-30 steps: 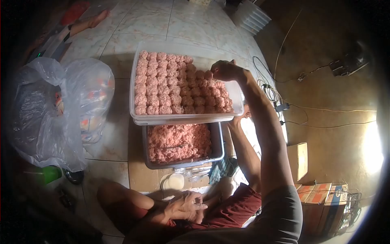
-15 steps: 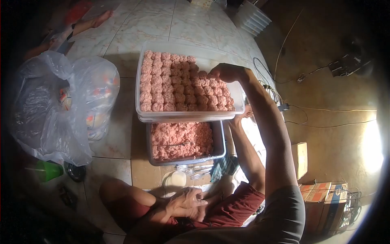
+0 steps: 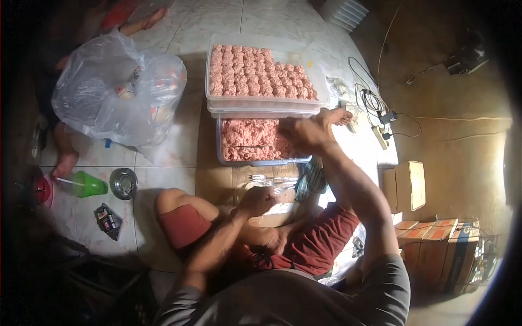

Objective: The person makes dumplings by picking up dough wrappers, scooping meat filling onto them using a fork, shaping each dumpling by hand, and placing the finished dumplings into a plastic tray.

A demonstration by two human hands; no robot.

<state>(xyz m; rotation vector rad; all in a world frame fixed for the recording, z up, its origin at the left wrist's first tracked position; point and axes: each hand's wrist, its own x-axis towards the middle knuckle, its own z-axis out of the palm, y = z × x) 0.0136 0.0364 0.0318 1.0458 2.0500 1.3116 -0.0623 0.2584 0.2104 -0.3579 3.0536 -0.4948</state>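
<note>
Rows of raw meatballs (image 3: 244,70) fill most of a clear plastic container (image 3: 213,104), leaving its far right corner bare. Just nearer to me, a tub (image 3: 261,163) holds raw minced meat (image 3: 247,133) with a thin dark utensil (image 3: 247,146) lying in it. My right hand (image 3: 310,133), smeared by motion, is over the right end of this tub; its fingers are unclear. Below the tub, my left hand (image 3: 258,202) has curled fingers near several forks (image 3: 261,178) and a pale round object (image 3: 240,191); whatever it may hold is hidden.
A plastic bag (image 3: 103,92) of packages lies left, with a green cup (image 3: 91,183) and glass ashtray (image 3: 124,183) nearer. Another person's foot (image 3: 66,163) is beside the cup. Cables (image 3: 375,103) and cardboard boxes (image 3: 429,250) line the right. A patterned cloth (image 3: 311,179) lies beside the forks.
My right hand has moved from the meatball container back toward the mince tub. The left hand has risen from my lap toward the forks. The view has shifted, showing more floor at left.
</note>
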